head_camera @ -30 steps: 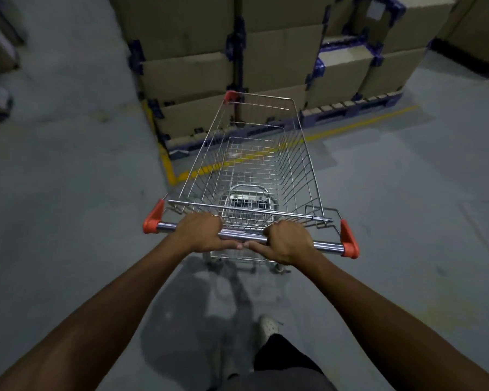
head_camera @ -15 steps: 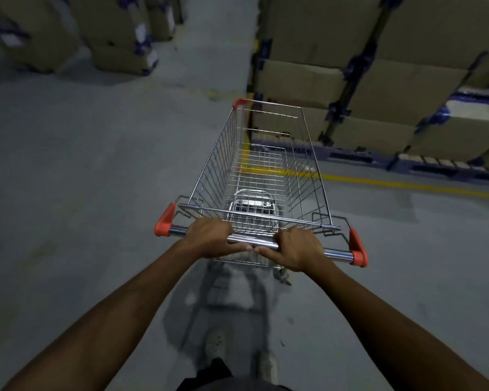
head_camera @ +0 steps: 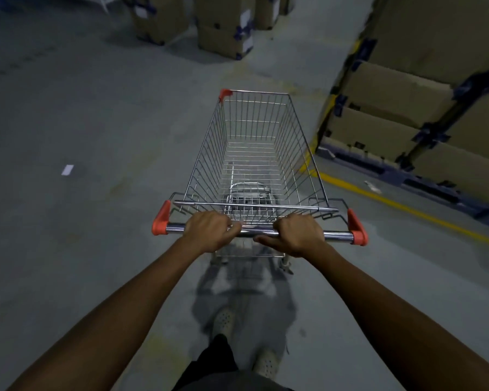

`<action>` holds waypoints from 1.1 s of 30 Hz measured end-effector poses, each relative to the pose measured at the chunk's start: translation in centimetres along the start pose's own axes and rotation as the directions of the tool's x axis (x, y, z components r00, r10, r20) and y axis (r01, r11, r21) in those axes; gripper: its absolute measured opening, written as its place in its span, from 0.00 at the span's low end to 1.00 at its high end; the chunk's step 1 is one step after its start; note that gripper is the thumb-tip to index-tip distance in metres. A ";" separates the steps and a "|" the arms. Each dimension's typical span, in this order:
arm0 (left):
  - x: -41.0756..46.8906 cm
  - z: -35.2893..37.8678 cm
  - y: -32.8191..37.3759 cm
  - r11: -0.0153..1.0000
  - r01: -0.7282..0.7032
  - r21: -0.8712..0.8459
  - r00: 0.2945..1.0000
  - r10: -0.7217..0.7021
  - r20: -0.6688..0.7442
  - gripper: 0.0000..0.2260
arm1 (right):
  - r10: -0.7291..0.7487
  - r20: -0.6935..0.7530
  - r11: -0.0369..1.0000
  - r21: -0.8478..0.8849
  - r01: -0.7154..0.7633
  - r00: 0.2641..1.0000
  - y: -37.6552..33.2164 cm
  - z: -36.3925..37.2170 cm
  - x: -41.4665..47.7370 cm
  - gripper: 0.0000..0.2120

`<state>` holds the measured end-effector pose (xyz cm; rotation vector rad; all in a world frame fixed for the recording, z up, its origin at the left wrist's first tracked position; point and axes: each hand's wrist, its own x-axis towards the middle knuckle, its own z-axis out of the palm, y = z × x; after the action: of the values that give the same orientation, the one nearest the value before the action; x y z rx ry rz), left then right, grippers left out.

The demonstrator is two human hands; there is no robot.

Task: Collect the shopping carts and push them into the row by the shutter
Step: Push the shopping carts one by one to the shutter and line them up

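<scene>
An empty wire shopping cart [head_camera: 254, 153] with orange corner caps stands in front of me on the grey floor. Its chrome handle bar [head_camera: 338, 235] runs across the middle of the view. My left hand [head_camera: 209, 231] grips the bar left of centre. My right hand [head_camera: 297, 235] grips it right of centre, thumb stretched along the bar. The folded child seat lies flat at the basket's near end. No shutter or cart row is in view.
Stacked cardboard boxes on a blue pallet [head_camera: 424, 114] stand close on the right, behind a yellow floor line [head_camera: 401, 208]. More cartons [head_camera: 223, 26] stand ahead beyond the cart. Open grey concrete floor [head_camera: 82, 136] spreads to the left, with a small white scrap [head_camera: 67, 169] on it.
The cart and I have turned left: the pallet of boxes, straight ahead before, now lies off to the right, and open floor with far cartons is ahead. Both hands keep their grip.
</scene>
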<state>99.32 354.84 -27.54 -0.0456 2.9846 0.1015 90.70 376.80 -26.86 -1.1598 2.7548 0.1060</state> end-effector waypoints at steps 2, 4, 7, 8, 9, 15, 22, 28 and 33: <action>-0.5 0.1 -1.1 0.999 0.039 -0.008 0.999 -0.039 -0.010 0.27 | -0.046 0.001 0.999 -0.006 0.046 0.999 -0.8 -0.3 1.3 0.37; -1.0 0.2 -2.4 0.996 0.084 -0.008 0.996 -0.084 -0.010 0.28 | -0.095 0.002 0.995 -0.007 0.095 0.995 -1.7 -0.5 2.5 0.38; -1.4 0.4 -4.6 0.989 0.147 -0.014 0.989 -0.147 -0.012 0.30 | -0.159 0.005 0.987 -0.009 0.159 0.987 -3.3 -0.7 4.6 0.39; -1.6 0.4 -5.4 0.987 0.162 -0.019 0.987 -0.162 -0.019 0.31 | -0.179 0.004 0.984 -0.006 0.179 0.984 -3.8 -0.8 5.5 0.39; -1.7 0.4 -6.2 0.984 0.176 -0.019 0.984 -0.177 -0.030 0.31 | -0.198 -0.001 0.980 0.000 0.198 0.980 -4.4 -0.8 6.3 0.39; -2.3 0.0 -11.4 0.966 0.258 -0.003 0.965 -0.258 -0.053 0.27 | -0.274 -0.059 0.961 0.023 0.275 0.960 -8.2 -1.0 11.5 0.45; -2.0 -0.5 -19.0 0.947 0.317 -0.048 0.944 -0.320 -0.085 0.30 | -0.309 -0.050 0.951 -0.004 0.309 0.950 -13.2 -2.1 18.0 0.42; -1.3 -0.8 -26.3 0.938 0.342 -0.051 0.936 -0.345 -0.067 0.27 | -0.347 -0.040 0.937 -0.045 0.345 0.937 -17.8 -3.6 23.7 0.38; -0.3 -1.6 -31.8 0.934 0.353 -0.059 0.932 -0.357 -0.064 0.28 | -0.343 -0.018 0.938 -0.049 0.342 0.939 -21.2 -4.3 29.0 0.42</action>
<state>100.44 323.04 -27.95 -0.6046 2.9876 0.1279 85.37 341.02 -27.56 -1.6437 2.5345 0.1127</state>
